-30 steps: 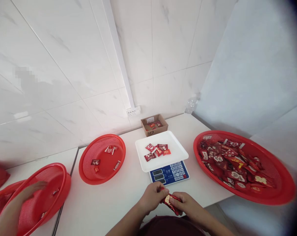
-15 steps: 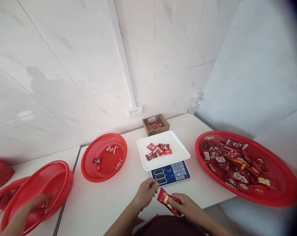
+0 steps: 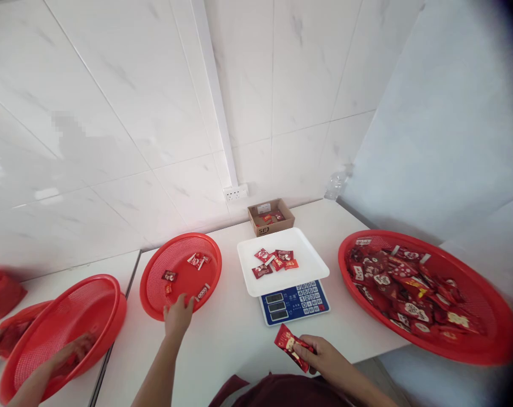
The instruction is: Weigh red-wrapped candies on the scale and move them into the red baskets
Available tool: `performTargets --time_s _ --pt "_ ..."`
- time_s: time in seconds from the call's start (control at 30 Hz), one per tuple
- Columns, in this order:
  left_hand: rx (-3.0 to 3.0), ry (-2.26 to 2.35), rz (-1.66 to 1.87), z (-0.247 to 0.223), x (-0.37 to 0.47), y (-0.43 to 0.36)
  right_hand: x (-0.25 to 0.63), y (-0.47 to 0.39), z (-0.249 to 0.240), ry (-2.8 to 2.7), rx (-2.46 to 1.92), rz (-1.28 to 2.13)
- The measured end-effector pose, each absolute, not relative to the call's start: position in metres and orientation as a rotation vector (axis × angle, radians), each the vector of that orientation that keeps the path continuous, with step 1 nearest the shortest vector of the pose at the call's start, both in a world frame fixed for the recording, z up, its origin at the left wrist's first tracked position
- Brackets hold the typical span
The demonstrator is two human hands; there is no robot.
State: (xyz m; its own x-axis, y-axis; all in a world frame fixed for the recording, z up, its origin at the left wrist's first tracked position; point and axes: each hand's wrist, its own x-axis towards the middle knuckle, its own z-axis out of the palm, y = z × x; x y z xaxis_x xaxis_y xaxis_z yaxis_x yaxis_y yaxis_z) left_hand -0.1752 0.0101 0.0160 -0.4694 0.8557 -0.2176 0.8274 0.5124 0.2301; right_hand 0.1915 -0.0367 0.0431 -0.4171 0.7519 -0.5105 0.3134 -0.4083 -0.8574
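Note:
My right hand (image 3: pixel 324 357) is closed around red snack packets (image 3: pixel 291 345) in front of the scale. At the near rim of the smaller red basket (image 3: pixel 149 294) is my left hand (image 3: pixel 179 317), its fingers apart and nothing visible in them. Inside that basket lie a few small wrapped sweets (image 3: pixel 198 260), one of them close beyond my left fingertips. Several red and brown wrapped sweets (image 3: pixel 277 261) rest on the white pan (image 3: pixel 298 249) of the digital scale (image 3: pixel 296 302).
A large red basket (image 3: pixel 500 316) heaped with wrapped snacks stands on the right. Behind the scale is a small cardboard box (image 3: pixel 270 227) with sweets. At left, a co-worker's hand (image 3: pixel 76 350) reaches into another red basket (image 3: pixel 107 282). A clear plastic bottle (image 3: pixel 335 185) stands by the wall.
My left hand has moved left, from beside the snack packets to the smaller basket's near rim. My right hand keeps its hold on the packets. The co-worker's hand has shifted slightly.

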Motion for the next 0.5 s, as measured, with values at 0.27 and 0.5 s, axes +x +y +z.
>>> performTargets --time_s 0.27,0.5 --pt "1.043 3.009 0.240 0.028 -0.271 -0.024 0.193 -0.039 0.040 -1.446 -1.511 1.878" --pt "0.572 3.007 0.058 0.030 -0.338 -0.030 0.193 -0.040 0.033 -1.481 -1.507 1.848"
